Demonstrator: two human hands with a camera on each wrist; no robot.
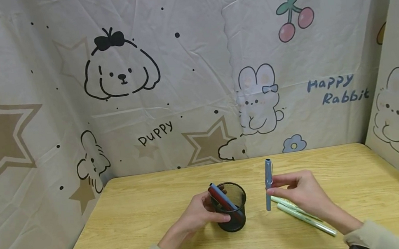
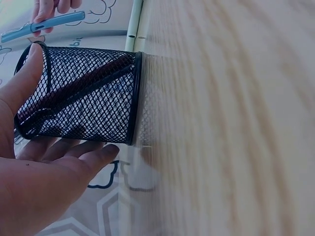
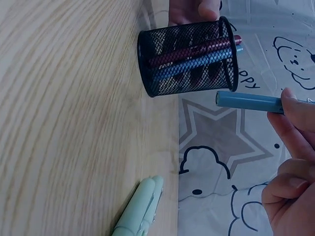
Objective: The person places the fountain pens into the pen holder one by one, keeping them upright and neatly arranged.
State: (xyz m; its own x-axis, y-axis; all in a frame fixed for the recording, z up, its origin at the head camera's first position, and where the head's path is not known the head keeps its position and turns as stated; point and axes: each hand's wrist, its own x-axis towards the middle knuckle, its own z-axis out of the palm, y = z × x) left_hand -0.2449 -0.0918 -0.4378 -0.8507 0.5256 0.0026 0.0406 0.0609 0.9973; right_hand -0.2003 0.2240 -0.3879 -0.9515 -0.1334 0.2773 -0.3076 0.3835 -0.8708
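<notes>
A black mesh pen holder (image 1: 232, 220) stands upright on the table, with a dark red pen (image 3: 197, 52) and a blue pen (image 3: 192, 65) leaning inside it. My left hand (image 1: 197, 214) grips the holder from its left side, thumb in front and fingers behind. To the right of the holder, my right hand (image 1: 305, 192) pinches a blue-grey capped pen (image 1: 268, 178) between thumb and fingers. That pen is nearly vertical, apart from the holder, its lower end above the tabletop. Below the right hand lie two light green pens (image 1: 308, 220), side by side.
The wooden table (image 1: 148, 197) ends at the back against a hanging cloth (image 1: 189, 101) printed with cartoon animals and stars. More of this cloth hangs along the left and right sides.
</notes>
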